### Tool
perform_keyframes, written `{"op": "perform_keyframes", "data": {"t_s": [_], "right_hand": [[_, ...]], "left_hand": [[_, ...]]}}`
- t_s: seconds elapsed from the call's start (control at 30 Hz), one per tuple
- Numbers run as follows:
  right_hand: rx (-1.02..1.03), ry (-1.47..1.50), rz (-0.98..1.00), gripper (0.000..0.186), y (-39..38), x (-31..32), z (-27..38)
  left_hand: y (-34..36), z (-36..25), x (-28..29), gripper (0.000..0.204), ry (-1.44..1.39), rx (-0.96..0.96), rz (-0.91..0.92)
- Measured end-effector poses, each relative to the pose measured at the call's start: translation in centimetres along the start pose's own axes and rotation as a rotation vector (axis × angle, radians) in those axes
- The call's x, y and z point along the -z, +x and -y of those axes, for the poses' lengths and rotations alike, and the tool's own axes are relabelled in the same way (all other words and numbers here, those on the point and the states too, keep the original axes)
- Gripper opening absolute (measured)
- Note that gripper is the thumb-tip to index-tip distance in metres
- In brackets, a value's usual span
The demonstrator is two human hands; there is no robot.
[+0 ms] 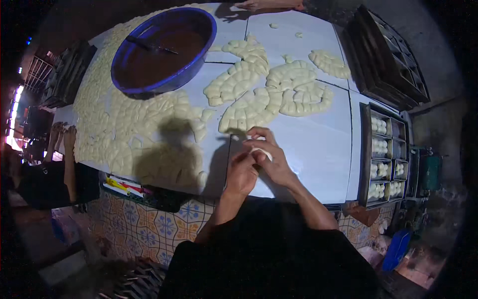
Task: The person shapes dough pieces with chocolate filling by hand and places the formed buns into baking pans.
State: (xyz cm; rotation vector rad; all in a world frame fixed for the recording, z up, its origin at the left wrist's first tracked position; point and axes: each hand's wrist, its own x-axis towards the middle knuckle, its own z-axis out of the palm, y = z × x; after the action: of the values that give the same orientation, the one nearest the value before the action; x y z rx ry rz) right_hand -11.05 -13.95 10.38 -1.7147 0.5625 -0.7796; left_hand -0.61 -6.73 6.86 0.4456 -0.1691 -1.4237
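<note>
At frame centre, left hand (242, 175) and right hand (275, 162), both half-curled, clasp between them a smooth, creamy-white, partly hidden dough piece (262, 152).

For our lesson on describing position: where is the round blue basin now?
In the head view, the round blue basin stands at the upper left of the white tabletop, with dough pieces along its left and near sides.

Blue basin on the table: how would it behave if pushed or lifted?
The blue basin is probably heavy to lift, being wide and holding a broad mass of brown contents. Its wide, rounded form suggests it would resist tipping under a gentle push. The dark utensil inside might shift if tilted.
</note>
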Motion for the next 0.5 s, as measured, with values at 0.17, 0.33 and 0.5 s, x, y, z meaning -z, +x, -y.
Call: {"op": "perform_keyframes", "data": {"t_s": [0.17, 0.33, 0.5], "right_hand": [[-0.168, 0.357, 0.13, 0.084, 1.7, 1.4, -3.0], [-0.203, 0.689, 0.103, 0.12, 3.0, 2.1, -4.8], [-0.27, 0.697, -0.084, 0.109, 1.9, 1.9, -5.0]], "left_hand": [[2.3, -1.9, 0.2, 0.09, -0.453, 0.214, 0.369], [14.8, -12.0, 0.0, 0.087, 0.189, -0.085, 0.326], [26.5, -25.5, 0.7, 0.08, 1.813, -0.101, -0.384]]}}
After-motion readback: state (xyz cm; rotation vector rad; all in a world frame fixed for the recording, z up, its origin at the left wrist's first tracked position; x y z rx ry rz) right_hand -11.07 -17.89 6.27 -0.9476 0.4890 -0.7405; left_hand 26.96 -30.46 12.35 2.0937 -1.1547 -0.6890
